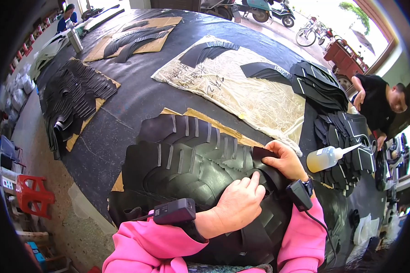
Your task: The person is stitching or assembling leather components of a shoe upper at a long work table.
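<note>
Overlapping black leather-like pieces (182, 159), several with narrow grey strips along an edge, lie in rows in front of me. My right hand (284, 159) grips a dark flat piece (262, 155) at the right end of the rows, its thumb lying on top. My left hand (241, 200) rests over the pieces just below and left of it. Its index finger points out toward the gripped piece, and the other fingers are partly bent. I see nothing held in the left hand. More loose black pieces (259, 230) lie below my hands.
A squeeze bottle with a long nozzle (324, 159) lies right of my hands, beside stacked black pieces (344, 136). Farther off are a pale wrapped board (241, 98), a cardboard sheet (171, 23) and a left stack (75, 98). A person (376, 102) works at the right. A red stool (34, 195) stands left.
</note>
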The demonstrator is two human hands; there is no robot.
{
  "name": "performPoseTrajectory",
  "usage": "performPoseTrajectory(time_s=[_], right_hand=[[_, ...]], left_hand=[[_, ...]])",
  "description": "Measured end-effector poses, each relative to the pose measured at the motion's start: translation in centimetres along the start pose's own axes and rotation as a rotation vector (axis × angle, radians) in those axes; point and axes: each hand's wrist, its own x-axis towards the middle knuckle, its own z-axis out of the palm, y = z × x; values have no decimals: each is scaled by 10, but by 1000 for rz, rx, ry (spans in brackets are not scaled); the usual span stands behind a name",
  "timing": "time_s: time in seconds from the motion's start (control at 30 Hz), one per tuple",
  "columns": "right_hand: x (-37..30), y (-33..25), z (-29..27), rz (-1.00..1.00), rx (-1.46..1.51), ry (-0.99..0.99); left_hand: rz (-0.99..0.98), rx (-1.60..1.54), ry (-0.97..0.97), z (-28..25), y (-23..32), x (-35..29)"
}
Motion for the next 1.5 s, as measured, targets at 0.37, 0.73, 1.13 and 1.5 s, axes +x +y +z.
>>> performPoseTrajectory(time_s=[0.37,0.73,1.13,1.5], right_hand=[[0,-1,0,-2,-29,7],[3,1,6,-138,-341,138],[0,0,12,-170,-395,199],[-1,-12,20,-266,-491,172]], left_hand=[[-19,-24,-23,5,-13,4],[-1,-25,-57,3,-16,6],[8,-64,-28,2,-17,5],[8,-70,-46,3,-17,5]])
